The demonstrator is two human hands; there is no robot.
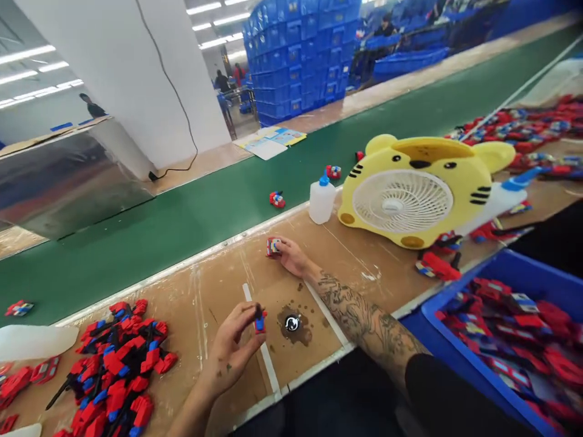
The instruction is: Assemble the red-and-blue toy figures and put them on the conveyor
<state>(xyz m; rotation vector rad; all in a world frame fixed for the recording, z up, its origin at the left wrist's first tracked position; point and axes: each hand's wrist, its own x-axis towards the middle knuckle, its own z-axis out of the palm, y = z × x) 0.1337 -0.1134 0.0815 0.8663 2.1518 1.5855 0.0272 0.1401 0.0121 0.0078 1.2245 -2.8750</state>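
Observation:
Between thumb and fingers, my left hand (234, 343) pinches a small red and blue plastic toy part (260, 323) above the brown work table. Farther out, near the belt's edge, my right hand (292, 256) grips a red toy piece with white and blue details (272, 246). Between and in front of the hands, a small round black and white dish (292, 323) sits in a dark wet stain. To the left lies a heap of red, blue and black toy parts (121, 364).
A green conveyor belt (200, 200) runs behind the table, carrying scattered toy pieces. A white bottle with blue cap (322, 203) stands beside a yellow animal-faced fan (473, 182). At right, a blue bin (449, 328) holds red pieces. Stacked blue crates (296, 67) rise beyond the belt.

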